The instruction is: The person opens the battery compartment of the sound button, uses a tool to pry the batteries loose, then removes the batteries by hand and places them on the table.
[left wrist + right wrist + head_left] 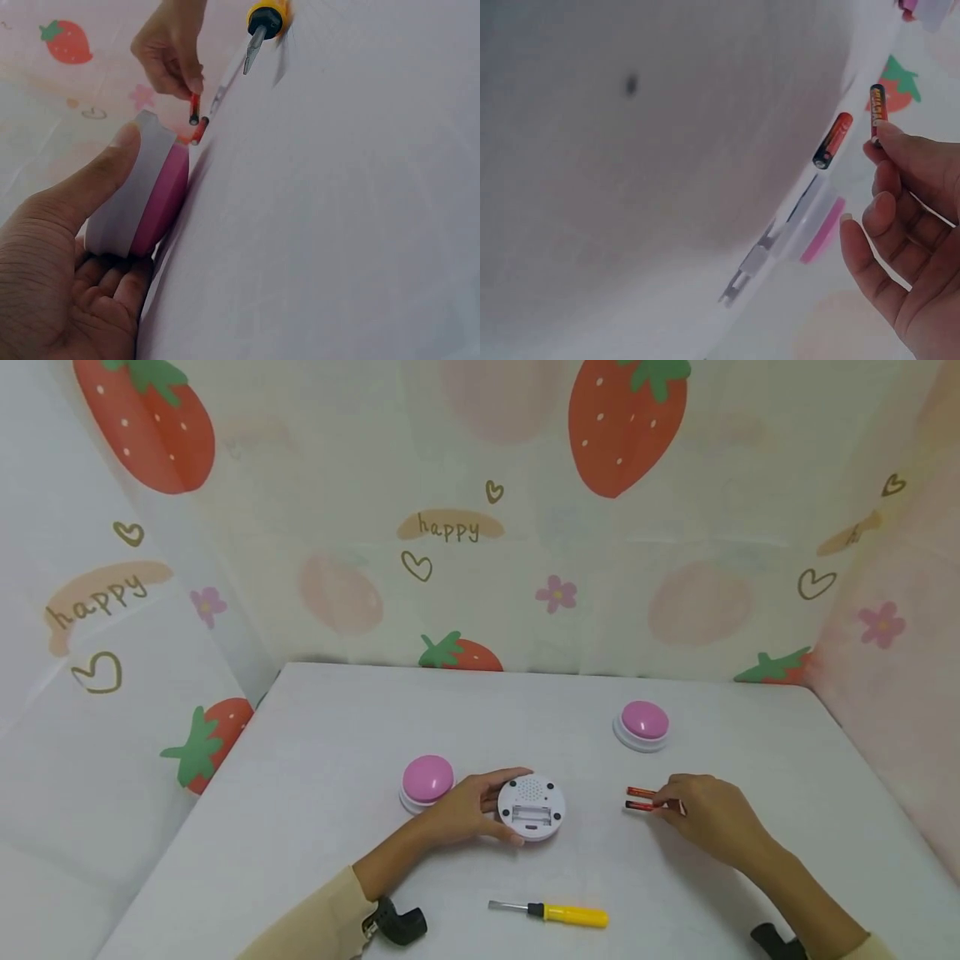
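My left hand [463,810] grips a round white push button [531,806] by its rim, thumb on the near side. The button is upside down, its pink dome [166,196] facing the table and its open battery compartment [532,815] facing up with no battery visible in it. To the right, my right hand [708,814] pinches a small red-and-black battery [877,112] between thumb and fingers. A second red-and-black battery [832,141] lies on the table close beside it. The right hand's other fingers are loosely bent.
One pink-domed button [428,781] stands upright behind my left wrist, another [643,725] at the back right. A yellow-handled screwdriver [570,916] lies near the front of the white table [337,710]. A blurred, clear-looking piece [748,266] lies near the batteries. Strawberry-printed cloth walls surround the table.
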